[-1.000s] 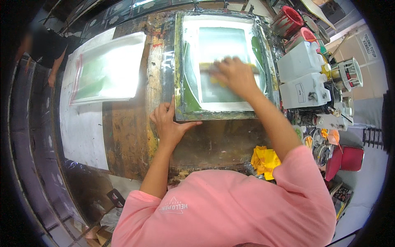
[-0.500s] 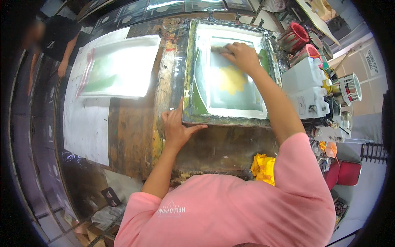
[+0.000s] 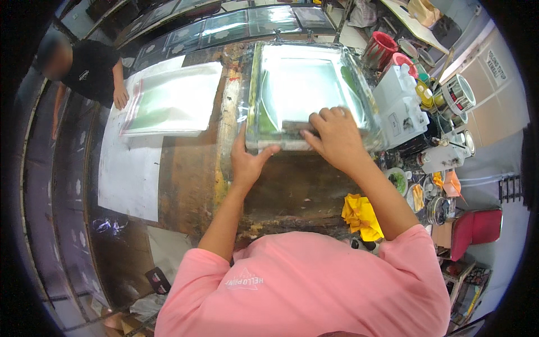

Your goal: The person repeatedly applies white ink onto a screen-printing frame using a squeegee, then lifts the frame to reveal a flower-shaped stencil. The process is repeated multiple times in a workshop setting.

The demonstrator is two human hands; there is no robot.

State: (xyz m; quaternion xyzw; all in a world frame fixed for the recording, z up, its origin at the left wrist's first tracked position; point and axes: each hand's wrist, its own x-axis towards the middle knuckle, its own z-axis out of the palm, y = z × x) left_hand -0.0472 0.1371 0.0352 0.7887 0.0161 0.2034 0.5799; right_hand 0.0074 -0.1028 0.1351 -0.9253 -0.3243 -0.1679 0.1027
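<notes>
A screen-printing frame (image 3: 255, 96) with green-stained margins lies in front of me, clamped along its far side. Glare whitens the mesh (image 3: 300, 84). Around the near left corner of the frame my left hand (image 3: 247, 167) is placed, thumb along the front edge and fingers up the left side. My right hand (image 3: 338, 137) grips a dark squeegee (image 3: 295, 126) at the near end of the mesh, thumb in front and fingers curled over it. Blur along the front edge hides whether the frame is raised off the board.
Stacked clear-covered sheets (image 3: 179, 98) lie on white paper (image 3: 129, 185) at left, a co-worker's hand (image 3: 120, 96) beside them. Paint cans (image 3: 382, 50), white jugs (image 3: 401, 106) and small bowls (image 3: 397, 181) crowd the right. A yellow cloth (image 3: 362, 216) sits near my right arm.
My right hand has drawn the squeegee from the far part of the mesh to its near end. The yellow flower shape under the mesh no longer shows. The co-worker's hand has reached the sheets.
</notes>
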